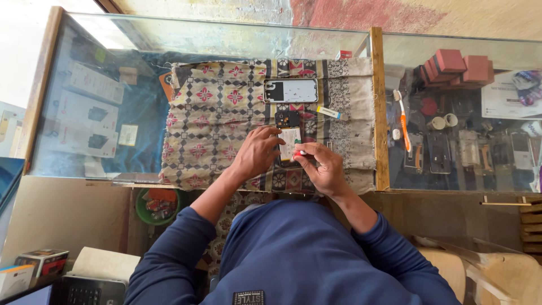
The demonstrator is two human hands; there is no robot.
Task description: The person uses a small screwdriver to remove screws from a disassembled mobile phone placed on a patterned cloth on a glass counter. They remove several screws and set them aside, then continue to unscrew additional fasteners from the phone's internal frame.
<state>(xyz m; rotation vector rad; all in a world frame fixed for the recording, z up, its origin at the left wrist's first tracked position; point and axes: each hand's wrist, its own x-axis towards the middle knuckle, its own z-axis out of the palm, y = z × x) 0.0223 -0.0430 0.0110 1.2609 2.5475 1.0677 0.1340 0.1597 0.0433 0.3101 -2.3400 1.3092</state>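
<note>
Glass counter (214, 42), cloth (214, 124), hands (291, 161) on opened phone (289, 142)

a green bowl (156, 206) under the counter, red boxes (456, 66), an orange toothbrush (403, 121).

A: Surface?
B: Glass counter (226, 42) with a wooden frame (379, 113). A patterned cloth (214, 113) is spread over the middle.

A: Under the glass?
B: Left side has white boxes (84, 113) on a blue lining. Right side has small gadgets (468, 149), too small to tell apart. Red boxes (457, 65) are stacked far right, and an orange toothbrush (403, 121) lies on the glass.

A: Wall, light?
B: Worn wall (367, 12), cream with a red patch. Daylight from the left, glare on the glass.

A: Below?
B: Green bowl (155, 206) under the counter. Wooden chair (485, 271) lower right.
</note>
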